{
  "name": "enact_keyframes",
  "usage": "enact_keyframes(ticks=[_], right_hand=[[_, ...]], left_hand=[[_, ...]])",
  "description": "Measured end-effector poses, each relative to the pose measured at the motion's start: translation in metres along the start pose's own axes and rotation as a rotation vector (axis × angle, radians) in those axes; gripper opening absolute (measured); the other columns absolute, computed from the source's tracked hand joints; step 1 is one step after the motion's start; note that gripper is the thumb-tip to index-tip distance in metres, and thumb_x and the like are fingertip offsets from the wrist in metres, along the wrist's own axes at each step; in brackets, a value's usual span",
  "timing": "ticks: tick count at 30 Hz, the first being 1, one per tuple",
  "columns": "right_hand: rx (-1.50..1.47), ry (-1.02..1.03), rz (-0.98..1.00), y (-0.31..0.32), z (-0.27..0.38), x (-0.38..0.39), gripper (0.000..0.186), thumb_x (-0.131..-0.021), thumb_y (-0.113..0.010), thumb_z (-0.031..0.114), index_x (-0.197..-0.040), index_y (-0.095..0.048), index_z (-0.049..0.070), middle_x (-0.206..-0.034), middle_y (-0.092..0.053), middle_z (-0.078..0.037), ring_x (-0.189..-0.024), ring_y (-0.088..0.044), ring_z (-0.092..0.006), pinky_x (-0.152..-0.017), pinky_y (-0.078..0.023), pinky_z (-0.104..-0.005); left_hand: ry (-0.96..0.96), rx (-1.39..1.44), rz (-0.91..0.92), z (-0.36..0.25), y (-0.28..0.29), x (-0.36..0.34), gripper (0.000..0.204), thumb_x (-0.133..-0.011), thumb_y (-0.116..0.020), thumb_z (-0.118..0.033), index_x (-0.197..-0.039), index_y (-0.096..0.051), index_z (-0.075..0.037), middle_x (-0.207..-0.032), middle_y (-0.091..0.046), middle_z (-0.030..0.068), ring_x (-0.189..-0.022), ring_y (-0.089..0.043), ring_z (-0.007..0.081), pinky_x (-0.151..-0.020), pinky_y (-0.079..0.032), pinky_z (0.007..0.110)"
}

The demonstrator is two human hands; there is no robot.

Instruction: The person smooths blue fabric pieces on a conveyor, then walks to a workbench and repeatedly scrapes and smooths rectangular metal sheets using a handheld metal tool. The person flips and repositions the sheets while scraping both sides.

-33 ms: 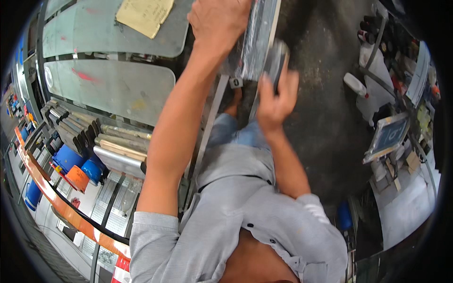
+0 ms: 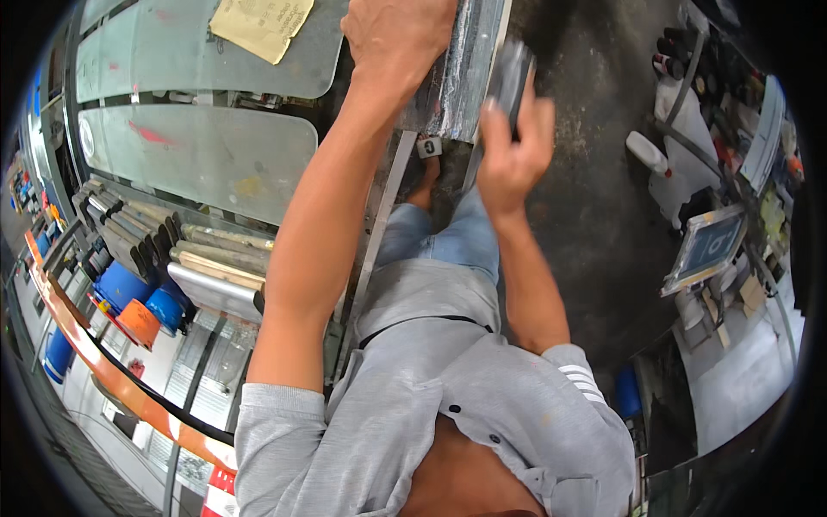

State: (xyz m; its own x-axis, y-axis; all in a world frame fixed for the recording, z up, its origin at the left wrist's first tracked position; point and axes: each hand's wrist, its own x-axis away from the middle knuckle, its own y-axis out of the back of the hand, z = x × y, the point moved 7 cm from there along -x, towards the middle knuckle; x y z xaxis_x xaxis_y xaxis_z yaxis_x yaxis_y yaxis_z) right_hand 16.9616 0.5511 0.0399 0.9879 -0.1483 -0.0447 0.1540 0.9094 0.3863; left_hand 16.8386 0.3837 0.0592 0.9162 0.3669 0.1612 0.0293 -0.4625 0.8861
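Note:
At the top of the head view my left hand (image 2: 396, 30) is closed beside a grey, streaked board (image 2: 461, 73) with a pale edge; its fingertips and what they grip are out of clear sight. My right hand (image 2: 515, 159) grips a dark, flat tool (image 2: 508, 82), blurred by motion, at the board's right edge. A narrow metal rail (image 2: 388, 198) runs toward my body to the left of my legs.
Frosted glass shelves (image 2: 198, 159) with a yellow paper (image 2: 258, 26) stand at left, above wooden-handled squeegees (image 2: 215, 250), an orange bucket (image 2: 136, 323) and blue containers (image 2: 121, 284). At right are a white bottle (image 2: 646, 155), a framed screen (image 2: 702, 250) and a white surface (image 2: 732, 388).
My right hand and the dark tool have moved up along the board's right edge. My left hand has shifted only slightly.

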Motion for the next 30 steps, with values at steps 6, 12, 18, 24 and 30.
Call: enact_keyframes(ticks=[6,12,18,24,30], right_hand=[[0.028,0.063,-0.011,0.006,-0.001,0.029,0.058,-0.086,-0.065,-0.002,-0.142,-0.053,-0.001,-0.09,-0.052,-0.009,-0.076,-0.045,-0.016,-0.068,-0.042,-0.0293],[-0.022,-0.064,-0.002,0.001,-0.013,0.018,0.056,-0.086,-0.066,0.001,-0.14,-0.053,-0.007,-0.085,-0.051,-0.007,-0.078,-0.047,-0.0165,-0.07,-0.042,-0.0288],[0.023,-0.104,0.113,0.04,-0.011,0.107,0.058,-0.086,-0.066,0.002,-0.142,-0.051,-0.006,-0.087,-0.051,-0.007,-0.078,-0.047,-0.017,-0.07,-0.041,-0.0285],[0.051,0.001,0.035,0.02,-0.003,0.057,0.057,-0.086,-0.066,0.002,-0.142,-0.052,-0.004,-0.086,-0.049,-0.008,-0.078,-0.047,-0.0197,-0.067,-0.042,-0.032],[0.109,0.041,-0.007,-0.005,-0.005,-0.036,0.056,-0.087,-0.065,0.006,-0.142,-0.054,0.0,-0.087,-0.051,-0.013,-0.077,-0.05,-0.024,-0.069,-0.044,-0.0359]], left_hand=[[0.041,-0.025,0.025,0.006,-0.008,-0.011,0.083,-0.094,-0.055,-0.057,-0.154,-0.03,-0.006,-0.109,-0.061,0.0331,-0.098,-0.063,0.051,-0.085,-0.05,0.057],[0.022,-0.011,0.025,-0.005,-0.002,-0.016,0.084,-0.094,-0.055,-0.058,-0.155,-0.029,-0.006,-0.11,-0.061,0.0325,-0.1,-0.063,0.0507,-0.086,-0.049,0.057],[0.014,-0.001,0.011,0.0,-0.001,-0.013,0.086,-0.094,-0.055,-0.059,-0.155,-0.029,-0.005,-0.111,-0.061,0.0319,-0.099,-0.064,0.05,-0.085,-0.05,0.056],[0.016,-0.024,0.0,-0.002,0.0,-0.014,0.085,-0.094,-0.054,-0.059,-0.155,-0.029,-0.005,-0.111,-0.061,0.0319,-0.099,-0.064,0.0499,-0.085,-0.05,0.056],[0.014,-0.037,0.031,-0.004,-0.004,-0.008,0.086,-0.093,-0.056,-0.059,-0.154,-0.029,-0.004,-0.111,-0.061,0.0318,-0.099,-0.063,0.0493,-0.085,-0.051,0.055]])
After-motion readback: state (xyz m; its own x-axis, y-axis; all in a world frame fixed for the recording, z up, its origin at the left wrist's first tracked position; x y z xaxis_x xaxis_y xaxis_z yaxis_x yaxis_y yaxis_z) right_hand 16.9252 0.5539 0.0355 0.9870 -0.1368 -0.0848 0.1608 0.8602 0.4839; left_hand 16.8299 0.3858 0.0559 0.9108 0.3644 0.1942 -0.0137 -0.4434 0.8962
